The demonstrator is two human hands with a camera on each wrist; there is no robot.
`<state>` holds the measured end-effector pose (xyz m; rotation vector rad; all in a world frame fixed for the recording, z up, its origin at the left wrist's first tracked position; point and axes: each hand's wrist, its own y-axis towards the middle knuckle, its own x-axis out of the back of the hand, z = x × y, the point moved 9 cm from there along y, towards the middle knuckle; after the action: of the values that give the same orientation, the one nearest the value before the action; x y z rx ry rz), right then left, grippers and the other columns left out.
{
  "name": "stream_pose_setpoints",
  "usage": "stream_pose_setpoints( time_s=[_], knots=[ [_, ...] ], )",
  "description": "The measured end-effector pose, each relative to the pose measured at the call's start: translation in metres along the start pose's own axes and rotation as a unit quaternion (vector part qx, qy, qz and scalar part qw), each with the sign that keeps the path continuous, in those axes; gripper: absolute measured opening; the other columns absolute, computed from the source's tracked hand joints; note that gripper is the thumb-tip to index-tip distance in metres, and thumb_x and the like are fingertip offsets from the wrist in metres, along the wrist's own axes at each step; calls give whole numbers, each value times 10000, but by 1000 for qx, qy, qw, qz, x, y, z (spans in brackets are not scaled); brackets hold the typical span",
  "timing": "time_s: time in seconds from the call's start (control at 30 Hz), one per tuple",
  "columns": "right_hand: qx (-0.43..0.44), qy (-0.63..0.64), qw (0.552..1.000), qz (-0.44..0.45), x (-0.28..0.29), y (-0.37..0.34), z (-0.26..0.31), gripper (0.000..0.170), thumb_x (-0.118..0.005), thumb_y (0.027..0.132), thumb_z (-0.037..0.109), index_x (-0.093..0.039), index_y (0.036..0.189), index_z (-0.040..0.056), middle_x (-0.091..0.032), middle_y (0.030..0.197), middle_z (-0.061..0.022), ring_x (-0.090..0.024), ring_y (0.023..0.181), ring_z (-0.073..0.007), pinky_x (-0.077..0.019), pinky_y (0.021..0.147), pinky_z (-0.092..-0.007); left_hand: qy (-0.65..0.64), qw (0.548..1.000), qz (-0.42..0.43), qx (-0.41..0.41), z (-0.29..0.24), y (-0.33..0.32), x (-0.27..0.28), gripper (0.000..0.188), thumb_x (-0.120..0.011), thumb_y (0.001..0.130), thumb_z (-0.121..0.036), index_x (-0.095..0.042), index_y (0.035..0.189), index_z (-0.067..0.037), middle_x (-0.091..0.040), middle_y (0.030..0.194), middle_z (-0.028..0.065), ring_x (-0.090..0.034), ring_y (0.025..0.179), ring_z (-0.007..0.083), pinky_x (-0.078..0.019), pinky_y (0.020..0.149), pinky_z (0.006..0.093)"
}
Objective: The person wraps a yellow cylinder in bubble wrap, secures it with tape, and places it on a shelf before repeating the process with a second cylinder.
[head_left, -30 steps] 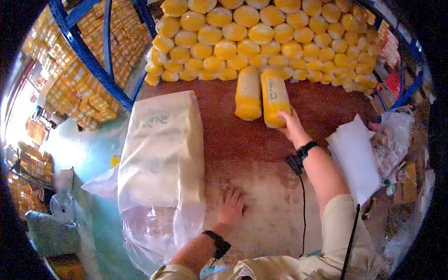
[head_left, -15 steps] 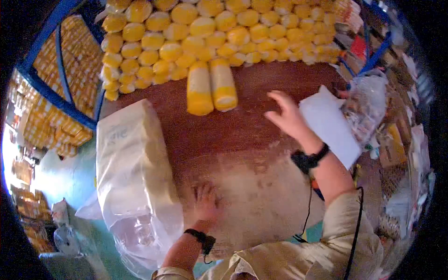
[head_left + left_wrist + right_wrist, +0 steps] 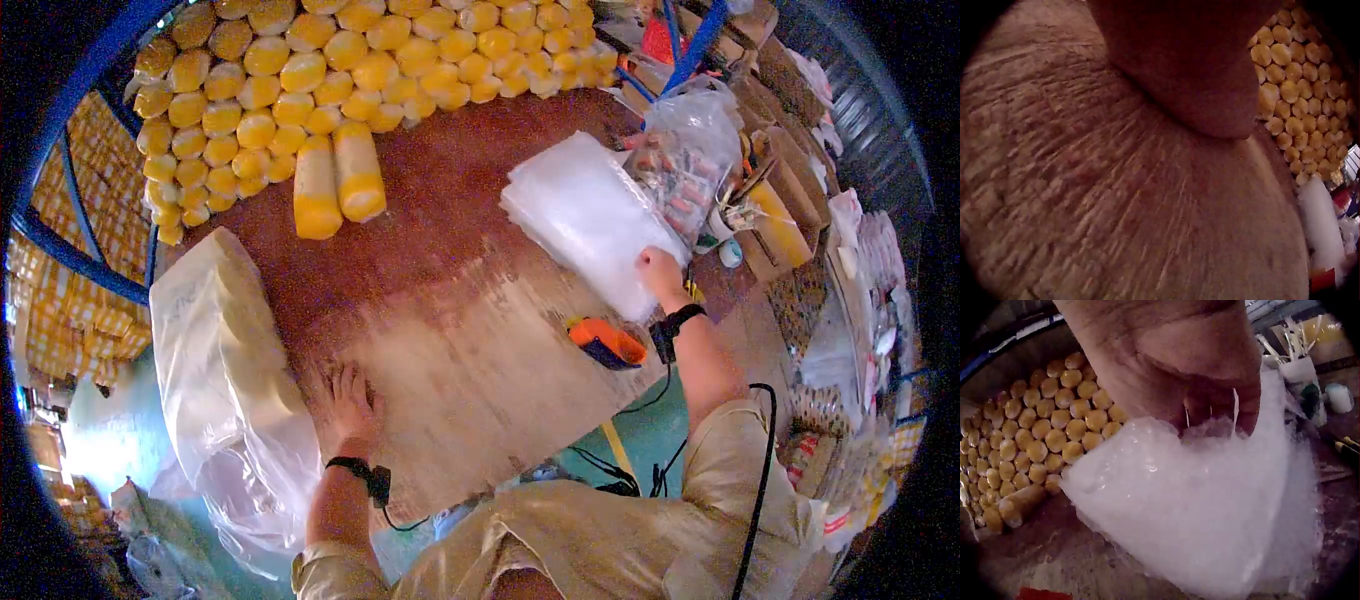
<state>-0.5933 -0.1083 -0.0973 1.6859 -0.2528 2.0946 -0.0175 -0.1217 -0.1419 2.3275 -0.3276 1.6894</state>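
On the right of the table lies a stack of thin white plastic sheets or bags [image 3: 575, 205]. My right hand [image 3: 660, 272] is at its near right edge, fingers curled. In the right wrist view those fingers pinch the edge of the plastic [image 3: 1179, 506], which bulges up beneath the palm. My left hand [image 3: 352, 408] rests on the wooden table with fingers spread, beside a large filled white plastic bag [image 3: 215, 340]. Two yellow-and-white wrapped rolls, a left one [image 3: 316, 190] and a right one [image 3: 360, 178], lie side by side at the back.
Stacked yellow-ended rolls [image 3: 340, 65] form a wall along the back of the table. An orange and dark blue object [image 3: 608, 342] lies near the right front edge. Behind the sheets sits a clear bag of small items [image 3: 685, 165]. A cardboard box [image 3: 775, 225] stands beyond it.
My right hand has let go of the right wrapped roll, moved right and taken hold of the white plastic. The head view has turned right. My left hand stays on the table.
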Motion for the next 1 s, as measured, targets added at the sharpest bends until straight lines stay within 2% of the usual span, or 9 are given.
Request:
stream_pose_setpoints(
  time_s=[0.17, 0.27, 0.37, 0.5, 0.57, 0.6, 0.7, 0.87, 1.0],
  knots=[
    [-68, 125, 989, -49, 40, 27, -28, 153, -520, 818, 163, -599, 863, 39, -599, 732, -83, -577, 657, -178, -445, 547, -330, 50, 998, -36, -12, 7, 1, -11, 487, -567, 737, -221, -431, 1171, -48, -399, 1253, 154, -262, 1245, 315, -136, 1045, 482],
    [83, 283, 954, -61, 54, 36, -23, 160, -509, 824, 120, -578, 955, 57, -601, 857, -64, -577, 678, -181, -465, 557, -320, 16, 999, -34, -28, -10, 5, -20, 534, -610, 731, -235, -417, 1195, -55, -411, 1247, 149, -292, 1236, 304, -183, 1033, 469],
    [-115, 630, 767, 47, 76, 4, 44, 212, -492, 829, 83, -549, 1032, 60, -586, 948, -65, -574, 713, -174, -483, 576, -311, -198, 977, -46, -58, -72, 9, 15, 609, -660, 713, -191, -383, 1236, -47, -443, 1229, 137, -377, 1188, 283, -300, 986, 410],
    [41, 392, 915, 83, 101, -34, 174, 285, -526, 826, 275, -553, 933, 13, -583, 796, -98, -534, 714, -187, -446, 631, -324, -430, 885, -65, -164, -170, 16, 69, 639, -678, 684, -95, -370, 1240, -29, -475, 1182, 141, -426, 1138, 240, -346, 936, 337],
    [126, 355, 921, 103, 94, -70, 242, 244, -591, 793, 246, -548, 842, 11, -597, 765, -105, -550, 712, -177, -447, 630, -321, -702, 689, -93, -152, -201, 17, 104, 645, -667, 675, -56, -353, 1237, -21, -464, 1162, 158, -432, 1119, 245, -354, 923, 336],
    [169, 367, 908, 105, 103, -98, 281, 121, -567, 813, 116, -505, 841, 17, -495, 699, -1, -431, 660, -59, -382, 575, -219, -688, 707, -100, -130, -204, 21, 97, 656, -657, 674, -44, -337, 1246, -20, -450, 1172, 161, -429, 1119, 244, -356, 921, 335],
    [217, 403, 874, 164, 62, -132, 333, 198, -594, 795, 166, -503, 881, 13, -575, 729, -90, -556, 691, -187, -445, 621, -316, -627, 771, -110, -37, -165, 26, 81, 675, -630, 668, -12, -307, 1261, -14, -403, 1205, 171, -415, 1129, 251, -359, 915, 327],
    [237, 369, 895, 74, 94, -146, 370, 136, -571, 806, 122, -489, 861, 27, -559, 702, -89, -559, 664, -188, -451, 609, -316, -445, 859, -177, 180, -33, -17, 56, 634, -641, 623, -21, -385, 1203, -19, -389, 1209, 180, -435, 1104, 279, -380, 890, 316],
    [292, 308, 894, 144, 81, -189, 415, 112, -561, 807, 134, -503, 856, 51, -587, 707, -111, -587, 641, -215, -458, 585, -330, -43, 908, -412, -63, -82, -87, 188, 574, -667, 600, -107, -472, 1140, -86, -481, 1119, 124, -498, 994, 260, -421, 812, 360]
  ],
)
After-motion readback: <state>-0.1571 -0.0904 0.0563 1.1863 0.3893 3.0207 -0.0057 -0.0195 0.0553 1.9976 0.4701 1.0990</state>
